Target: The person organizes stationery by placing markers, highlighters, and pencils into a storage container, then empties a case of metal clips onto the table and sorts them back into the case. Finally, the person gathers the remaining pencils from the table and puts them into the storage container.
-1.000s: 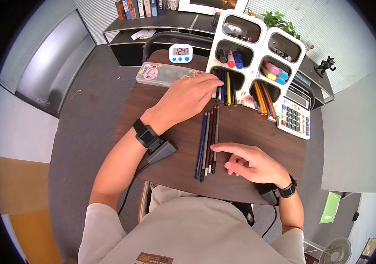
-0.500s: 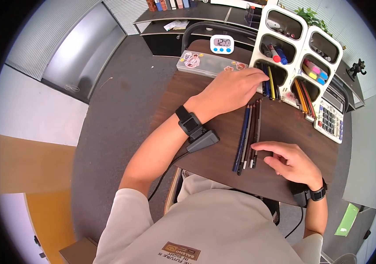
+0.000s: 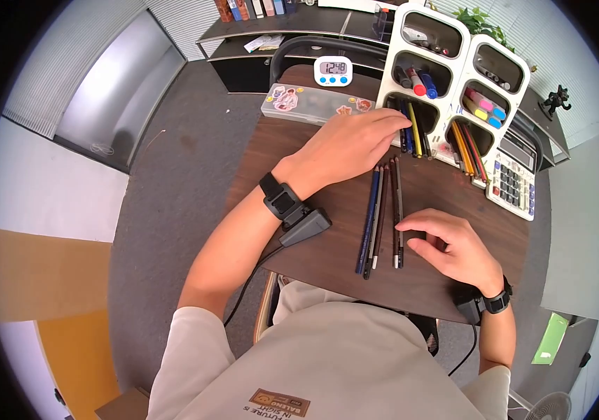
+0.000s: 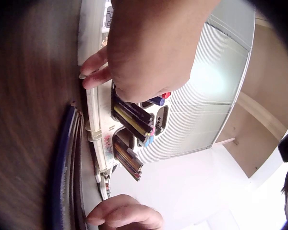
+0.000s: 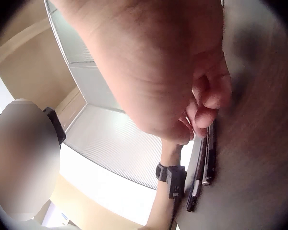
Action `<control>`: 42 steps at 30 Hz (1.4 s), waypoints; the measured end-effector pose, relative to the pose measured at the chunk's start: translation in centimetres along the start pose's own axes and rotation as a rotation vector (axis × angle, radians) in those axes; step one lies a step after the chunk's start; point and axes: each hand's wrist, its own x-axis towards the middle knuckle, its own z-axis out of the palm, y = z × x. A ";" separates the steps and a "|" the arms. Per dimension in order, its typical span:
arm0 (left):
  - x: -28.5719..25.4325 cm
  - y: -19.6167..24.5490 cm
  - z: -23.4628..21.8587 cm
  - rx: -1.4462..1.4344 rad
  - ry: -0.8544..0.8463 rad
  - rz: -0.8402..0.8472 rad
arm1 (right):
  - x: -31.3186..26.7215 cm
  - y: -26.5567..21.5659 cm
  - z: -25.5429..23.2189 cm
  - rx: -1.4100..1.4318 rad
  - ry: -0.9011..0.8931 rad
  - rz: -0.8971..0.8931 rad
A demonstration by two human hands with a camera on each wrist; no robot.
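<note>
My left hand (image 3: 345,143) reaches to the lower left compartment of a white desk organizer (image 3: 443,105), its fingertips beside the upright pencils (image 3: 417,133) there. In the left wrist view, two of its fingers touch the organizer's white edge. Near the table's front, my right hand (image 3: 457,248) hovers low with bent, relaxed fingers. Its index fingertip is right at a pair of dark pencils (image 3: 397,217) with pale and black ends. Just left of that pair lies a group of pencils (image 3: 369,224), a dark blue one outermost.
Behind the left hand are a sticker-covered pencil case (image 3: 299,105) and a white digital timer (image 3: 333,71). More organizer compartments hold markers, highlighters (image 3: 485,105) and orange and red pencils (image 3: 467,150). A calculator (image 3: 513,185) leans at the right. Both wrists wear black strapped devices (image 3: 284,203).
The pencils on the table have split: a pair now lies apart to the right, by the right index finger. The left hand stays at the organizer. The head view has shifted.
</note>
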 end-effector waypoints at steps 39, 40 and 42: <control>0.1 2.2 -1.9 0.104 0.143 0.373 | -0.3 0.9 -0.9 -0.083 0.319 0.153; -0.1 2.5 -1.7 0.091 0.090 0.390 | -0.4 0.8 -1.0 -0.096 0.321 0.165; -0.1 3.2 -1.5 0.078 0.111 0.429 | -0.5 0.4 -1.1 0.002 0.271 0.128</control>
